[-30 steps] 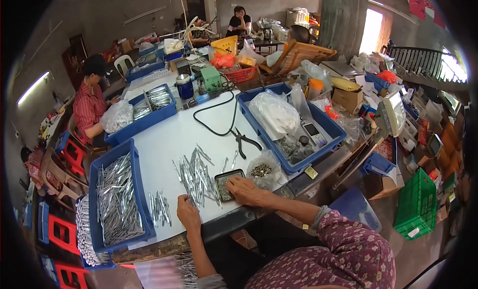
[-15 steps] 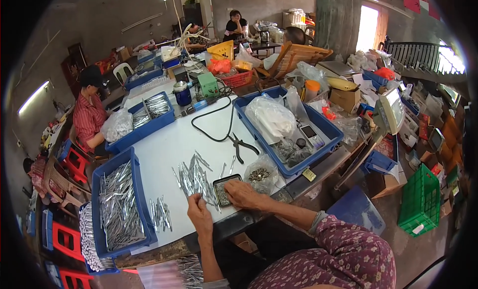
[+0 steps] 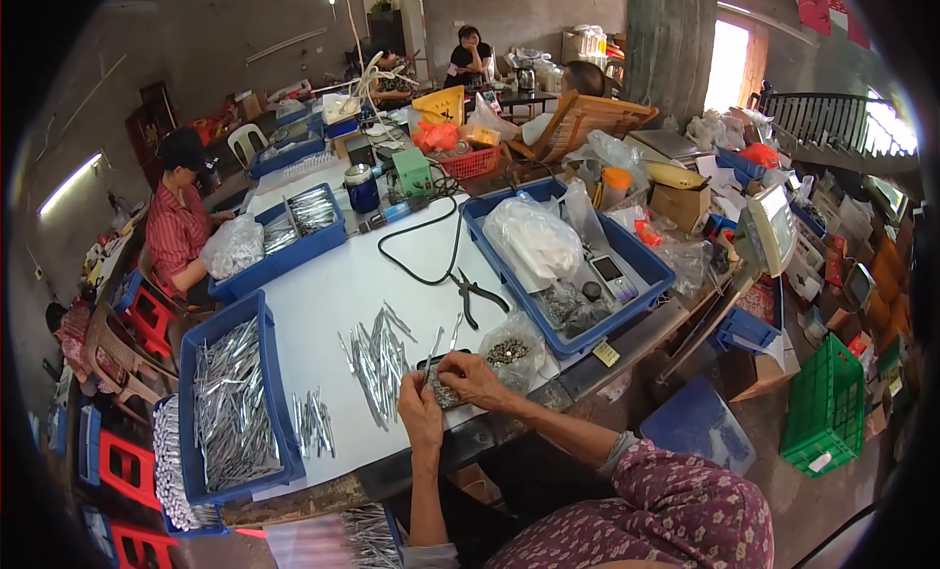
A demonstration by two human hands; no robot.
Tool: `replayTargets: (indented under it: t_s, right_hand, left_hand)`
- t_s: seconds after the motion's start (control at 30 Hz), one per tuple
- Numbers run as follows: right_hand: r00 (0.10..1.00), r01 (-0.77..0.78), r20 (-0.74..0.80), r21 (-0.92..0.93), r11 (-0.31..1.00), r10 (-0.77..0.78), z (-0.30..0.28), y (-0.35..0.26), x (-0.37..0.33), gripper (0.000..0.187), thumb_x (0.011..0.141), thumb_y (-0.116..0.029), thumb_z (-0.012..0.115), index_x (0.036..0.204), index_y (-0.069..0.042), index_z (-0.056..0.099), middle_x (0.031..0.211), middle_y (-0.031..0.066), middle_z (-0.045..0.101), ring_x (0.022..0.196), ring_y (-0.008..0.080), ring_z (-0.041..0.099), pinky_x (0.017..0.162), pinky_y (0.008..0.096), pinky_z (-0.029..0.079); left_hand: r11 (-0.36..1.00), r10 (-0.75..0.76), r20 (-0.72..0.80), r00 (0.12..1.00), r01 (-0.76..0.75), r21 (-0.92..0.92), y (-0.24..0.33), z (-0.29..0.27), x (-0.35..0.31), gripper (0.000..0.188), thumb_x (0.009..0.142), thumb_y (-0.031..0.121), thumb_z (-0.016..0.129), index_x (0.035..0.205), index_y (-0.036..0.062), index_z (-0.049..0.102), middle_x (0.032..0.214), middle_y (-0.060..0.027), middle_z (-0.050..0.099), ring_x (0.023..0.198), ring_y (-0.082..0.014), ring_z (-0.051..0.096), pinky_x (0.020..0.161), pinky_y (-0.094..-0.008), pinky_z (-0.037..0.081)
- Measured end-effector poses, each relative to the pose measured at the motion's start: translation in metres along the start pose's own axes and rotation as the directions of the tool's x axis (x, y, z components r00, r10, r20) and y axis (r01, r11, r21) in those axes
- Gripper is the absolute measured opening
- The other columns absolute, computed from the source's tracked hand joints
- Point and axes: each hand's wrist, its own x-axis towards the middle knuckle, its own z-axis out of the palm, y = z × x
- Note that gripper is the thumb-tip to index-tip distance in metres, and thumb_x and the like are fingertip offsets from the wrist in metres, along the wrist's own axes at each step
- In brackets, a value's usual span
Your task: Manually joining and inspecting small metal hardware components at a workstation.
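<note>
My left hand (image 3: 421,412) pinches a slim silvery metal piece (image 3: 433,350), holding it nearly upright at the table's front edge. Right beside it, my right hand (image 3: 472,381) is closed at the fingertips, close to that piece's lower part; whatever lies between those fingers is too small to make out. Beneath both hands is a small dark tray (image 3: 448,397) of tiny parts, partly covered by them. A loose pile of similar metal pieces (image 3: 374,365) lies to the left. To the right sits a clear plastic bag (image 3: 511,352) of small brassy parts.
Blue bins flank the white work surface: one of metal pieces (image 3: 284,393) at left, one with bags and a small device (image 3: 641,285) at right. Pliers (image 3: 480,297) and a black cable (image 3: 416,273) lie beyond my hands. A co-worker in a striped shirt (image 3: 176,226) sits at far left.
My left hand has moved from the pile towards the right, now holding one metal piece upright. My right hand has lifted slightly from the small tray, and the two hands have come together.
</note>
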Motion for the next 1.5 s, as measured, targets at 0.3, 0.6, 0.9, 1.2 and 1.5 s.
replayTargets:
  t_s: [0.3, 0.6, 0.9, 1.2, 1.5]
  right_hand:
    - [1.000, -0.005, -0.005, 0.297, 0.955, 0.007, 0.000, -0.007, -0.007, 0.013, 0.080, -0.011, 0.058, 0.084, 0.002, 0.057, 0.072, 0.0008, 0.055, 0.068, 0.0070, 0.047, 0.061, 0.0221, 0.041]
    - [0.999, 0.023, -0.051, 0.257, 0.966, -0.010, 0.005, -0.003, -0.010, 0.014, 0.080, -0.010, 0.058, 0.086, 0.002, 0.056, 0.074, 0.0019, 0.054, 0.068, 0.0076, 0.047, 0.060, 0.0231, 0.041]
    - [0.997, 0.074, 0.038, -0.047, 0.996, -0.072, -0.002, -0.006, -0.014, 0.016, 0.082, -0.011, 0.053, 0.088, 0.003, 0.053, 0.074, 0.0098, 0.054, 0.066, 0.0156, 0.051, 0.060, 0.0291, 0.042]
    - [0.969, 0.242, 0.092, -0.196, 0.950, -0.228, 0.001, 0.003, -0.016, 0.013, 0.079, -0.006, 0.047, 0.087, 0.003, 0.050, 0.073, 0.0179, 0.053, 0.065, 0.0312, 0.052, 0.060, 0.0367, 0.041]
    - [0.991, 0.101, 0.103, -0.099, 0.990, -0.091, -0.003, -0.002, -0.014, 0.016, 0.078, -0.013, 0.046, 0.081, 0.003, 0.047, 0.068, 0.0191, 0.052, 0.066, 0.0352, 0.052, 0.059, 0.0403, 0.040]
  left_hand:
    - [0.718, -0.276, 0.125, 0.953, 0.291, -0.632, -0.008, 0.007, 0.003, 0.011, 0.080, -0.002, 0.047, 0.091, -0.0036, 0.051, 0.066, -0.0009, 0.049, 0.052, -0.0049, 0.041, 0.046, -0.0181, 0.032]
    - [0.768, -0.288, 0.026, 0.957, 0.247, -0.591, -0.005, 0.010, 0.006, 0.012, 0.079, -0.005, 0.052, 0.091, -0.0012, 0.050, 0.074, -0.0015, 0.054, 0.058, -0.0044, 0.046, 0.050, -0.0177, 0.036]
    - [0.948, -0.115, -0.010, 0.993, 0.107, -0.300, -0.012, 0.008, 0.006, 0.016, 0.076, -0.005, 0.051, 0.091, -0.0028, 0.051, 0.077, -0.0024, 0.054, 0.066, -0.0062, 0.049, 0.056, -0.0184, 0.040]
    - [0.965, -0.101, 0.033, 0.994, 0.106, -0.241, -0.018, 0.007, 0.005, 0.013, 0.076, -0.004, 0.048, 0.089, -0.0032, 0.051, 0.080, -0.0044, 0.055, 0.072, -0.0085, 0.051, 0.064, -0.0209, 0.042]
    - [0.980, -0.058, 0.075, 0.996, 0.071, -0.185, -0.011, 0.008, 0.000, 0.013, 0.080, -0.002, 0.045, 0.093, -0.0029, 0.049, 0.085, -0.0080, 0.055, 0.078, -0.0135, 0.052, 0.070, -0.0250, 0.042]
